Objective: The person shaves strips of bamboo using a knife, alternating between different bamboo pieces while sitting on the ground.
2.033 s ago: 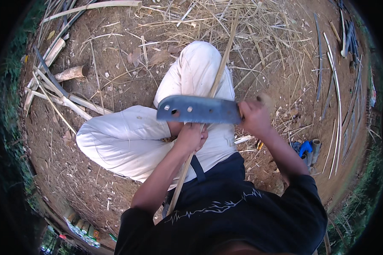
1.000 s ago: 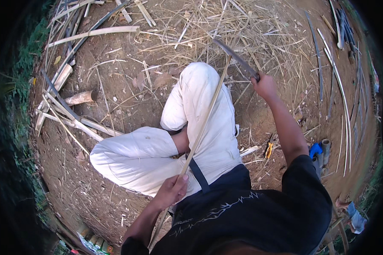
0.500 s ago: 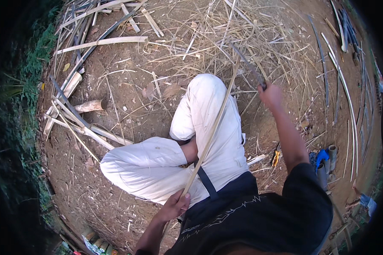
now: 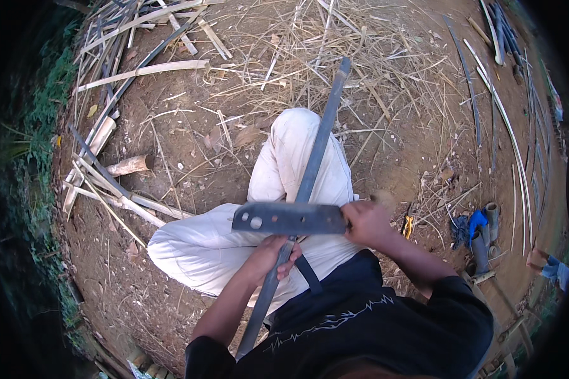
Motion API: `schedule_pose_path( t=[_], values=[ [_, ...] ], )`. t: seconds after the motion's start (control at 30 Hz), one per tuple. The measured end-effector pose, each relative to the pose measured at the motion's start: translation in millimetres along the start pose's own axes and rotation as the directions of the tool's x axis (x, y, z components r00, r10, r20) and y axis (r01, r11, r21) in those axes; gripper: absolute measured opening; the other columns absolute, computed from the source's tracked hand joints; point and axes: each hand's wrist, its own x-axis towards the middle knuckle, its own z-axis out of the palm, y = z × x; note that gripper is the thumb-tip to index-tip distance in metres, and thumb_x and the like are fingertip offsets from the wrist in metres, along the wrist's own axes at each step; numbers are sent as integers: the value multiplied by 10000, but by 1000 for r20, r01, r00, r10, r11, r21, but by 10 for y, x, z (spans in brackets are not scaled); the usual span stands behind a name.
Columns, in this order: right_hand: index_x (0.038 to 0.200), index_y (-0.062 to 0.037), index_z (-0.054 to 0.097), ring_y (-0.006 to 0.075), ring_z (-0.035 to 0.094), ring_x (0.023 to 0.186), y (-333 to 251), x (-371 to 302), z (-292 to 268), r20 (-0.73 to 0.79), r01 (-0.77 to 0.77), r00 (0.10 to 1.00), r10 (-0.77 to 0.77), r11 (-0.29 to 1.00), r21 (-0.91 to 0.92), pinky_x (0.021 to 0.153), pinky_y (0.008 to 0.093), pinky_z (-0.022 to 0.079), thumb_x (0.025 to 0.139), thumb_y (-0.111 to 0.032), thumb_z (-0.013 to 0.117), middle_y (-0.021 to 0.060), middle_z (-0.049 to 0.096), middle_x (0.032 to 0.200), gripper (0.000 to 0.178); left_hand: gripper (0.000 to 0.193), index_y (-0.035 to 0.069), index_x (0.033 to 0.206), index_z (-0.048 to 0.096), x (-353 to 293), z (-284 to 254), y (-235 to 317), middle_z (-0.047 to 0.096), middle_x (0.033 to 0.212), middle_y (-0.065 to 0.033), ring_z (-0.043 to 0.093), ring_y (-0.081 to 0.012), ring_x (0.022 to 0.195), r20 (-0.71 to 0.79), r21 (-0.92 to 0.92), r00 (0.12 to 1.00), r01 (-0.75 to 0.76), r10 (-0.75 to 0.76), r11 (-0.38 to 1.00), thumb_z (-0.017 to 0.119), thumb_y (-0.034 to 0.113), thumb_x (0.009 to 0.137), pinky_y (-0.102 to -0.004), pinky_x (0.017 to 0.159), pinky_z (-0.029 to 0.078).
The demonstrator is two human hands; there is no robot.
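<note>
My left hand (image 4: 273, 259) is closed around a long, flat bamboo strip (image 4: 320, 142), its dark side up. The strip slants from beside my waist, over my lap and past my raised knee. My right hand (image 4: 365, 222) grips a broad machete (image 4: 284, 218) by its handle, which the fingers mostly hide. The dark blade has several round holes. It lies crosswise over the strip just beyond my left hand; whether blade and strip touch I cannot tell. Pale trousers (image 4: 196, 240) cover my folded legs beneath them.
Thin shavings (image 4: 360, 69) litter the dirt ahead. Split bamboo (image 4: 142, 65) is piled at far left, near a short bamboo piece (image 4: 129, 165). On the right are long strips (image 4: 502, 114), a yellow-handled tool (image 4: 408, 226), bamboo tubes (image 4: 480, 249) with blue cloth, and part of another person (image 4: 553, 268).
The machete has come back from beyond my knee to lie across the strip over my lap. The strip now shows its dark side, and my left hand has moved slightly farther forward.
</note>
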Motion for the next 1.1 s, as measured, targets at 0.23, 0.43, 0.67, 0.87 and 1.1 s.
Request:
schedule_pose_path(
  t=[0.23, 0.43, 0.67, 0.87, 1.1],
  values=[
    [907, -70, 561, 317, 652, 707, -21, -87, -28, -26, -119, 993, 118, 992, -39, 627, 418, 508, 635, -163, 741, 118, 622, 776, 340, 416, 57, 1057, 441, 229, 99, -139, 490, 687, -43, 362, -51, 383, 55, -186, 997, -43, 54, 982, 379, 468, 1053, -213, 322, 320],
    [874, -66, 571, 357, 656, 678, 368, 145, 44, -154, -179, 975, 163, 979, -97, 612, 468, 508, 676, -192, 741, 144, 628, 731, 290, 481, 55, 1080, 442, 158, 111, -128, 467, 637, -47, 302, -59, 335, 23, -178, 997, -64, 69, 982, 338, 523, 1046, -222, 282, 274],
    [943, -41, 596, 406, 676, 718, 1090, 425, 125, -172, -426, 893, 416, 904, -27, 641, 492, 540, 766, -258, 748, 198, 673, 760, 319, 473, 75, 1076, 441, -235, 57, -322, 450, 618, -43, 295, -62, 343, 50, -170, 999, 6, 3, 985, 308, 528, 1050, -221, 301, 269],
    [950, -35, 632, 417, 678, 754, 1563, 709, 53, -189, -546, 826, 531, 837, -34, 683, 499, 547, 788, -287, 751, 213, 686, 791, 322, 512, 104, 1057, 463, -643, -2, -574, 447, 606, -31, 287, -61, 346, 2, -174, 994, 108, -110, 979, 325, 595, 1020, -212, 308, 242],
    [905, 4, 646, 413, 667, 748, 2010, 1075, 193, -270, -650, 722, 637, 758, 48, 689, 488, 537, 820, -273, 705, 220, 673, 758, 295, 480, 123, 1037, 506, -1002, -76, -964, 471, 614, -41, 294, -67, 342, 0, -238, 989, 142, -147, 961, 354, 578, 1020, -216, 301, 234]
  ],
)
